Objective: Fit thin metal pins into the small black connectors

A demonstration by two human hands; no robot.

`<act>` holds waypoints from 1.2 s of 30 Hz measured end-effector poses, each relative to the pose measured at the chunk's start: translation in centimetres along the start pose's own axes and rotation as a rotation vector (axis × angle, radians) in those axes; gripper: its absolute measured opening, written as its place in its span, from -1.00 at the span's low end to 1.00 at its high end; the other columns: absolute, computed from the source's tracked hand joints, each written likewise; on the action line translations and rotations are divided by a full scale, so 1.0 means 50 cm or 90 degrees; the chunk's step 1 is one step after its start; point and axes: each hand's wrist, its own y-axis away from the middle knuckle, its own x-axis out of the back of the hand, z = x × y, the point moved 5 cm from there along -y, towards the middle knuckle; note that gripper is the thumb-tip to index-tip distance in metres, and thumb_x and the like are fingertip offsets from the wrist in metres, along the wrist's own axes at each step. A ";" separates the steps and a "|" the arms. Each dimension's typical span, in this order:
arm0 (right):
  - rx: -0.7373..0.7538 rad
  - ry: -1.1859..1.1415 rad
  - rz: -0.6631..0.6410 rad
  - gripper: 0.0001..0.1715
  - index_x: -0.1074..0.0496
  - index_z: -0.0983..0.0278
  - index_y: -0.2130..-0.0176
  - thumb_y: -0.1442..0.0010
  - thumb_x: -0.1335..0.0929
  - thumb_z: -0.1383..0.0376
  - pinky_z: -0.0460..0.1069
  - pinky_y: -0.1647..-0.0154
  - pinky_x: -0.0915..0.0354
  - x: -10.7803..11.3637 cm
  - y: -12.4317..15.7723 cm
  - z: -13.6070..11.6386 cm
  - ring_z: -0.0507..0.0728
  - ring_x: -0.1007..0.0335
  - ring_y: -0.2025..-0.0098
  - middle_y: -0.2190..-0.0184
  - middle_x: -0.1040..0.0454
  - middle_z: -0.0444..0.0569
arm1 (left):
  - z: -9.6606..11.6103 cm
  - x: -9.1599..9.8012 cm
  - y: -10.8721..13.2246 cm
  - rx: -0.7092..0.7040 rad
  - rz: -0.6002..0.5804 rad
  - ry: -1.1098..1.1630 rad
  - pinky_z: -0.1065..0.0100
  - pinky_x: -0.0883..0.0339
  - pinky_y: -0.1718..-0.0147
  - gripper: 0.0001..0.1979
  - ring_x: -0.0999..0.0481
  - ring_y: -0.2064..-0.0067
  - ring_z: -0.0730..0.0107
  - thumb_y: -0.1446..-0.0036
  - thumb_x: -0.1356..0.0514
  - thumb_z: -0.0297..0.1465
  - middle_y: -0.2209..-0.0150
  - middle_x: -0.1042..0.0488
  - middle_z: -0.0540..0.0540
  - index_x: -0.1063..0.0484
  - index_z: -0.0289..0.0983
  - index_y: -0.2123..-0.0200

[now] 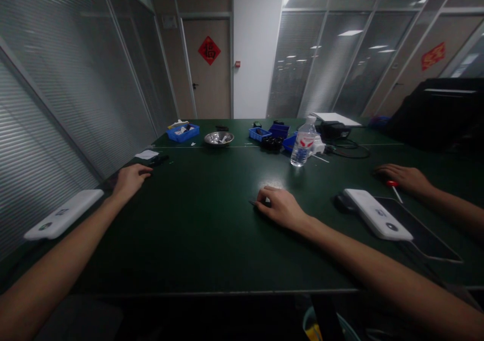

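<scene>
My left hand rests at the left side of the green table, thumb and fingers drawn together. Whatever may be between them is too dark to make out. Just beyond it lie dark small items and a white paper. Nearer the middle, my right hand is closed in a pinch on the tabletop. From its fingertips a thin dark pointed piece sticks out to the left; its kind does not show.
At the back stand a blue tray, a metal bowl, blue bins and a water bottle. White devices lie at both sides. Another person's hand is at right, by a red-and-white tool.
</scene>
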 end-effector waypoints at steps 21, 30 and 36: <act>0.000 -0.002 -0.012 -0.83 -0.52 0.23 0.14 -0.36 -0.38 0.19 -0.05 0.30 -0.25 0.004 0.002 -0.007 0.10 -0.44 0.27 0.18 -0.52 -0.03 | -0.011 -0.008 -0.004 -0.003 -0.031 -0.034 0.08 -0.31 -0.21 -0.64 -0.53 -0.13 -0.03 -0.23 -0.17 -0.27 -0.07 -0.60 -0.22 -0.64 -0.24 0.01; 0.003 0.001 -0.011 -0.83 -0.52 0.23 0.13 -0.36 -0.38 0.20 -0.04 0.27 -0.25 0.003 0.002 -0.007 0.10 -0.44 0.25 0.18 -0.52 -0.03 | 0.012 0.000 0.009 0.011 -0.017 -0.023 0.10 -0.32 -0.18 -0.60 -0.53 -0.15 -0.02 -0.28 -0.10 -0.28 -0.10 -0.60 -0.20 -0.59 -0.23 -0.07; 0.000 0.002 -0.011 -0.82 -0.52 0.24 0.14 -0.36 -0.37 0.19 -0.04 0.29 -0.23 0.002 0.001 -0.005 0.10 -0.44 0.25 0.19 -0.51 -0.03 | 0.012 0.001 0.004 0.026 -0.021 -0.016 0.26 -0.41 -0.06 -0.61 -0.59 -0.03 0.11 -0.25 -0.16 -0.29 -0.03 -0.62 -0.26 -0.57 -0.35 -0.05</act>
